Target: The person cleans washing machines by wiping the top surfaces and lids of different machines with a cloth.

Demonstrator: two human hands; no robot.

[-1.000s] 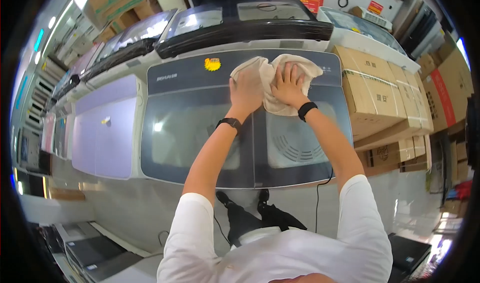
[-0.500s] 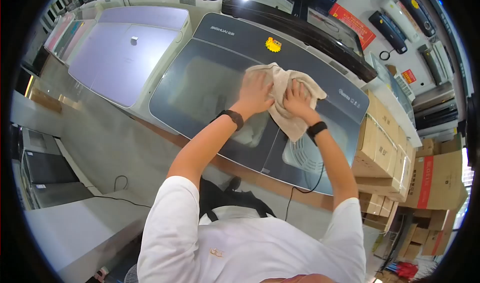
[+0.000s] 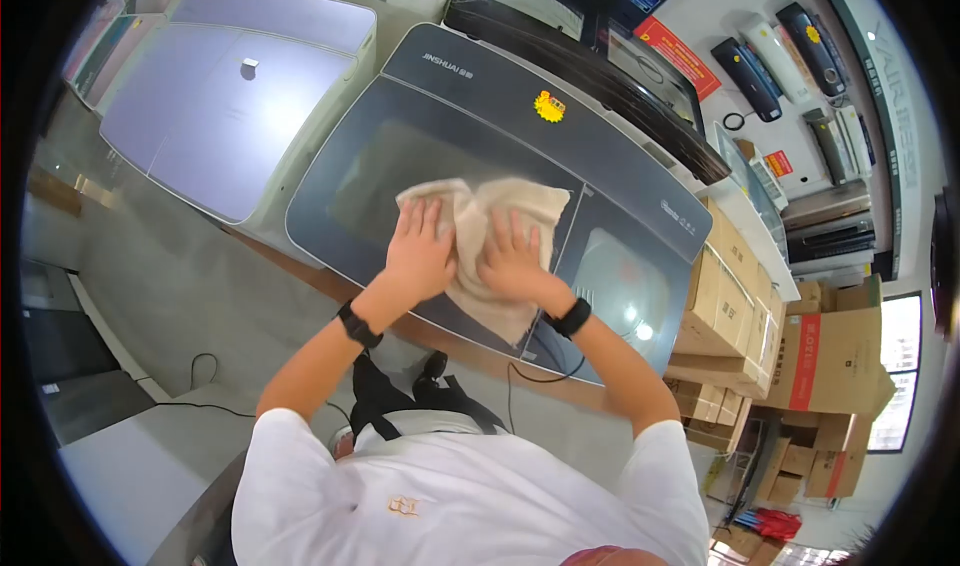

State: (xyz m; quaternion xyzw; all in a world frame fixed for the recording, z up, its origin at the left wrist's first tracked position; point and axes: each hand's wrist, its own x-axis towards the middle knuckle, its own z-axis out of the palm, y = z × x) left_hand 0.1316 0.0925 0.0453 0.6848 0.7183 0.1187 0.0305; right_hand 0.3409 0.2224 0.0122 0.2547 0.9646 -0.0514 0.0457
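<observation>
Both left hand [image 3: 421,258] and right hand [image 3: 516,260] lie flat, fingers extended, on the beige fabric cloth [image 3: 469,234], toward six o'clock on the dark-grey appliance top [image 3: 455,111], where even pressure should limit bunching.

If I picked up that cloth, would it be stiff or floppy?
Probably floppy: the cloth wrinkles softly beneath the left hand and right hand. It's likely light, as its edges look thin. Pushed, it would probably slide, since the dark lid under it looks smooth.
</observation>
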